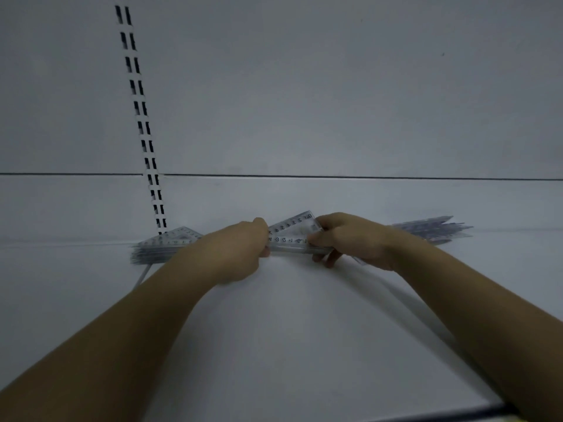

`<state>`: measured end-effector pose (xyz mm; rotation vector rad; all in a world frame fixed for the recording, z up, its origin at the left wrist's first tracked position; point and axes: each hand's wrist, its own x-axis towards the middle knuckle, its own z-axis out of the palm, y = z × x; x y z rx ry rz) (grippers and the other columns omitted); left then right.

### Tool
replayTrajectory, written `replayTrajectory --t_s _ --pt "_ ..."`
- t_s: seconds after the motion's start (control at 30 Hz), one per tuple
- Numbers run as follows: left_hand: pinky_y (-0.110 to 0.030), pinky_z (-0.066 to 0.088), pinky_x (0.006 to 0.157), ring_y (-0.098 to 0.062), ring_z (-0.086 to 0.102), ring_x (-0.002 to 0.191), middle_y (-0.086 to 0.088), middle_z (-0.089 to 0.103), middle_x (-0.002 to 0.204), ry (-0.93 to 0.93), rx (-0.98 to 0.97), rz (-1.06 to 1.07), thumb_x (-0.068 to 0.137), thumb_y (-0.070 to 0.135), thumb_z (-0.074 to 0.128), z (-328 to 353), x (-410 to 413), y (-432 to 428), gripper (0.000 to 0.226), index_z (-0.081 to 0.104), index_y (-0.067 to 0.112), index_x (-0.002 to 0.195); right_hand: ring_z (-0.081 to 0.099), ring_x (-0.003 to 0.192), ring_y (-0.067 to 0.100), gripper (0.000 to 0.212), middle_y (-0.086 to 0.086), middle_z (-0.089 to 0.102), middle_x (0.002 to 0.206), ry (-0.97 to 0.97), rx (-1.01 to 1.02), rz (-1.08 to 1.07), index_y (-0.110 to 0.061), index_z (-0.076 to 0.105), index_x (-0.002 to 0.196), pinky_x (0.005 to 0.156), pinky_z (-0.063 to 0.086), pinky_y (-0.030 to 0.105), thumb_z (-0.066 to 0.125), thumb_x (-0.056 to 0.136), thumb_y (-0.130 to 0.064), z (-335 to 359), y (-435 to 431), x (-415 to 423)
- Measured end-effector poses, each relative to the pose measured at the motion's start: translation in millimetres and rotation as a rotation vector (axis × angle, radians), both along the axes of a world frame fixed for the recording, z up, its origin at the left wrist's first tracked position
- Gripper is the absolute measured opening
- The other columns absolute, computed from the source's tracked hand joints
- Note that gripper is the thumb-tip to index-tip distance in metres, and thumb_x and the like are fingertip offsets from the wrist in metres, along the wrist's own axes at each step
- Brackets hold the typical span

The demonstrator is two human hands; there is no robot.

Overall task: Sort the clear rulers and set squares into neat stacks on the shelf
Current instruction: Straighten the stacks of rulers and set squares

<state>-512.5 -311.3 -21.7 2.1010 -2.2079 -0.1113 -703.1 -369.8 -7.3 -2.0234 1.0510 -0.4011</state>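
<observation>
Left hand (243, 254): we see its fingers curled round the left end of the clear bundle (292, 236).
Right hand (350, 242): grips the bundle's right end.
Clear bundle: between both hands, low over the shelf (274, 330); we cannot tell whether it touches.
Set-square stack (164, 246): on the shelf, left, beside the slotted upright (146, 132).
Ruler pile (432, 231): fanned, behind the right wrist.

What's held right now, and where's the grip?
A clear set square, maybe several stacked. The left hand grips its left end and the right hand its right end, thumbs on top and fingers underneath.
</observation>
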Motion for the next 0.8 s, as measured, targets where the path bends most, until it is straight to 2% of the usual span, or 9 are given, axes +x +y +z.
replayTrajectory --t_s 0.1,0.2,0.33,0.47,0.67,0.73,0.8 --pt "-0.028 0.034 0.069 -0.019 0.045 0.079 -0.001 0.042 0.085 0.005 0.04 0.025 0.1 0.024 0.045 2.8 1.4 1.4 0.017 0.033 0.013 0.098 0.061 0.077 0.013 0.016 0.005 0.068 0.097 0.082 -0.148 0.036 -0.023 0.066 0.1 0.074 0.054 0.032 0.071 0.085 -0.027 1.5 4.9 1.9" --pt "-0.029 0.037 0.07 -0.019 0.048 0.082 -0.003 0.045 0.091 0.003 0.073 0.022 0.1 0.03 0.044 4.8 0.6 3.2 0.017 0.035 0.015 0.099 0.062 0.083 0.016 0.039 0.0 0.066 0.1 0.238 -0.372 -0.039 -0.019 0.064 0.108 0.076 0.055 0.033 0.08 0.073 -0.026 -0.2 1.8 5.9" --pt "-0.029 0.04 0.074 -0.019 0.049 0.087 0.0 0.045 0.094 -0.006 0.075 0.038 0.096 0.042 0.049 7.5 2.3 3.7 0.024 0.042 0.019 0.097 0.064 0.082 0.019 0.054 0.002 0.067 0.102 0.291 -0.353 -0.064 -0.014 0.062 0.12 0.074 0.056 0.032 0.081 0.07 -0.021 1.6 -3.8 8.6" --pt "-0.032 0.048 0.083 -0.021 0.056 0.098 -0.004 0.056 0.11 0.031 0.055 0.052 0.09 0.04 0.06 10.0 4.4 3.1 0.037 0.054 0.013 0.114 0.059 0.092 0.021 0.057 0.003 0.065 0.108 0.417 -0.427 -0.055 -0.013 0.06 0.124 0.075 0.047 0.028 0.08 0.072 -0.026 3.4 -5.2 14.5" --pt "-0.027 0.044 0.067 -0.02 0.059 0.082 -0.007 0.064 0.096 0.031 0.038 0.096 0.083 0.033 0.071 10.9 0.4 1.0 0.033 0.064 0.009 0.105 0.058 0.105 0.023 0.066 0.008 0.06 0.123 0.487 -0.483 -0.043 -0.01 0.052 0.133 0.086 0.048 0.028 0.078 0.075 -0.026 6.4 -6.5 21.5" --pt "-0.026 0.046 0.068 -0.02 0.061 0.083 -0.008 0.066 0.097 0.028 0.027 0.1 0.081 0.032 0.073 11.6 -3.2 -0.5 0.035 0.066 0.008 0.107 0.058 0.105 0.024 0.062 0.009 0.059 0.123 0.521 -0.514 -0.046 -0.009 0.053 0.13 0.089 0.05 0.031 0.077 0.075 -0.026 6.0 -7.5 21.7" --pt "-0.028 0.051 0.075 -0.022 0.062 0.091 -0.009 0.066 0.106 0.015 -0.002 0.102 0.08 0.03 0.074 13.0 -6.9 -1.8 0.04 0.064 0.01 0.113 0.058 0.105 0.024 0.059 0.009 0.06 0.121 0.542 -0.532 -0.052 -0.009 0.054 0.128 0.088 0.05 0.032 0.076 0.075 -0.026 5.0 -8.8 22.3"
